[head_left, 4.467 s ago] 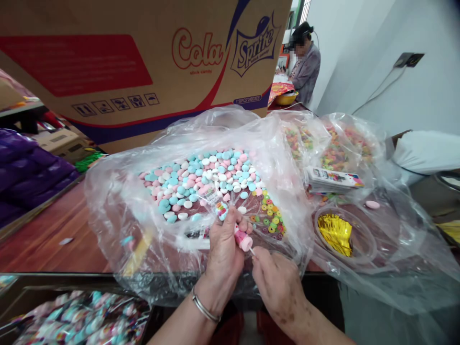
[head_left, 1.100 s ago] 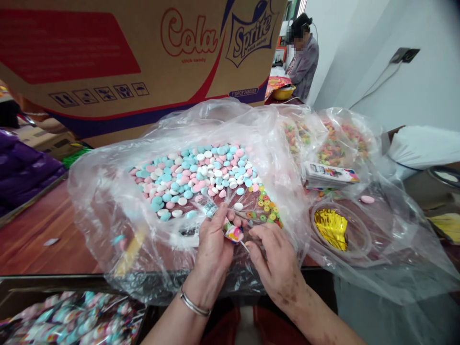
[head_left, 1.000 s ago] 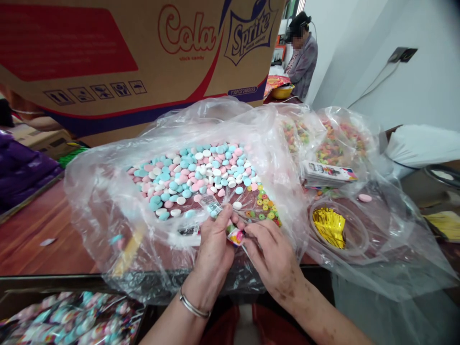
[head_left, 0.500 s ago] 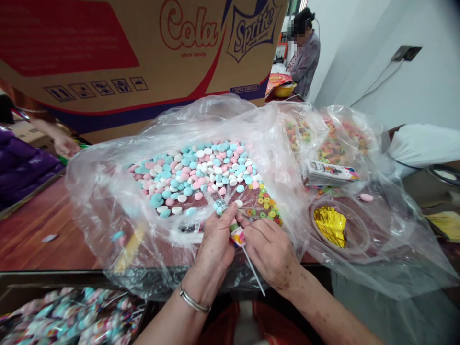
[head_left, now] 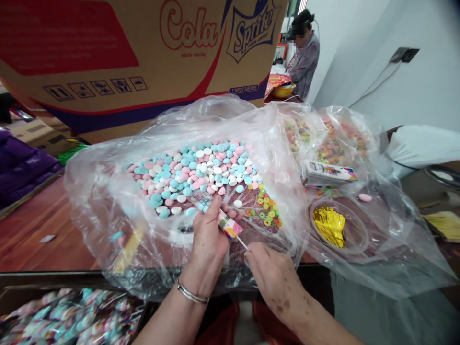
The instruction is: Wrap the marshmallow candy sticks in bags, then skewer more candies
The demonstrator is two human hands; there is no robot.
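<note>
My left hand (head_left: 208, 235), with a metal bangle at the wrist, is closed round a wrapped stick candy (head_left: 230, 226). Its clear wrapper carries a colourful printed label and holds pastel pieces at the upper end. A thin white stick (head_left: 243, 244) comes out of the lower end. The fingers of my right hand (head_left: 275, 275) pinch the far end of that stick, their tips partly hidden. Beyond my hands, pink, blue and white button-shaped candies (head_left: 196, 167) lie spread on clear plastic, with small ring candies (head_left: 268, 206) to their right.
A large cardboard box (head_left: 151, 96) stands behind the plastic. To the right are printed cards (head_left: 330, 172), a round plastic lid or dish with gold foil strips (head_left: 328, 225) and bagged colourful candies (head_left: 334, 139). Packed candies fill a box (head_left: 72, 318) at lower left. Another person (head_left: 305, 52) works farther back.
My right hand has moved down from the label to the stick's end. My left hand has shifted slightly left, turning the candy. Another person's hand at the far left has gone from view.
</note>
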